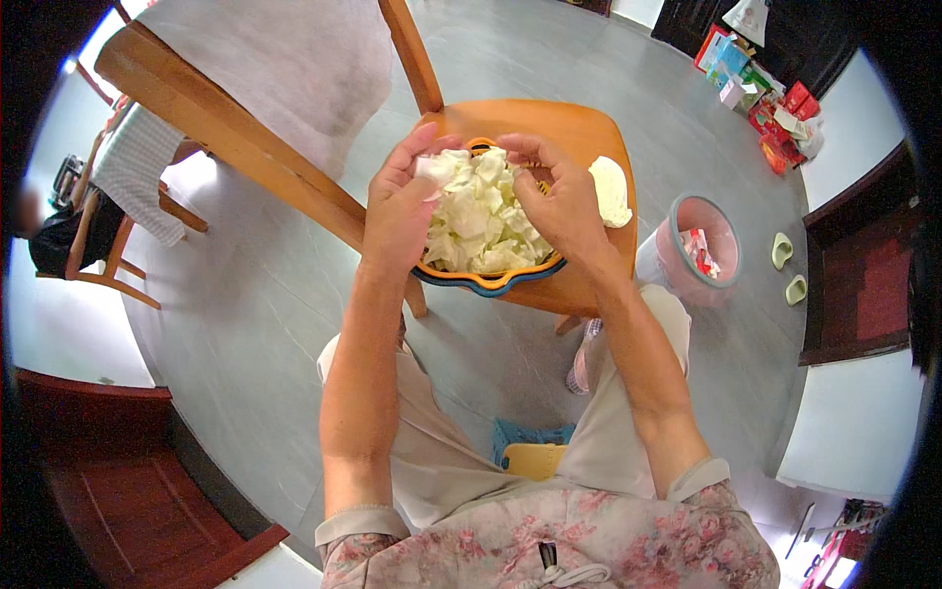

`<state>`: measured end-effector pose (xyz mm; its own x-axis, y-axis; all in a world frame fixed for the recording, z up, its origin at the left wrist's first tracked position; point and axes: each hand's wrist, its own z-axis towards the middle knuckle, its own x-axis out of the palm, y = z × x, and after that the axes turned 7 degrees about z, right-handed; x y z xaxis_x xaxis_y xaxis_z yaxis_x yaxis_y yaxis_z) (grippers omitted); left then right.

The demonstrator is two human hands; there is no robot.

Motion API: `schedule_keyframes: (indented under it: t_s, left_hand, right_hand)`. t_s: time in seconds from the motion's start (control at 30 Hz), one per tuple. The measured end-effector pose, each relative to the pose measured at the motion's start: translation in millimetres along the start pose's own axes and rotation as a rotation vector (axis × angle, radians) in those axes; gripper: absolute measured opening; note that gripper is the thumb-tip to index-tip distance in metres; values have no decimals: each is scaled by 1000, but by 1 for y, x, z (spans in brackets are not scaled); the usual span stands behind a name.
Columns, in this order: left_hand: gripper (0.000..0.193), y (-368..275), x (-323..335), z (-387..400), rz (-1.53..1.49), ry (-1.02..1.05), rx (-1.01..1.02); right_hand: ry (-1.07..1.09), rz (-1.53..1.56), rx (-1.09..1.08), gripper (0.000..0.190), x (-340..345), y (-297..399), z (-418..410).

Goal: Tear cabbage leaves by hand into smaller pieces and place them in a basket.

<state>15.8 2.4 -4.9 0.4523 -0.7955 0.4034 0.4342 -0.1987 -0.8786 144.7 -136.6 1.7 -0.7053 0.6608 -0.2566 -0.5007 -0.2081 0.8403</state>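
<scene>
Torn pale-green cabbage leaves fill an orange-and-blue rimmed basin on the seat of a wooden chair. My left hand is over the basin's left side, with a whitish cabbage piece between its thumb and fingers. Over the right side is my right hand, its fingers curved and its thumb apart from them. I see nothing between them. A larger chunk of cabbage lies on the seat's right edge, beside my right hand.
A pink-lined waste bin stands right of the chair, with wrappers inside. A cloth hangs over the chair back. Below me are a blue and yellow stool and my knees. Another person sits far left. Green slippers lie right.
</scene>
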Motion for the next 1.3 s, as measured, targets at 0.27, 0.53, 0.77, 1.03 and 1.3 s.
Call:
schedule_keyframes:
  t_s: [0.27, 0.53, 0.77, 1.03, 1.3]
  left_hand:
    - [56, 0, 24, -10, 47, 142, 76]
    - [27, 0, 8, -11, 242, 6, 32]
    - [24, 5, -4, -8, -97, 113, -276]
    - [25, 5, -2, -7, -82, 96, -297]
    - [16, 16, 15, -15, 518, -251, 207]
  right_hand:
    - [36, 179, 213, 30, 5, 7, -5]
    - [110, 538, 295, 23, -11, 9, 1]
    - [192, 748, 428, 22, -16, -4, 2]
    - [127, 698, 408, 23, -8, -1, 2]
    - [39, 360, 422, 25, 8, 1, -2]
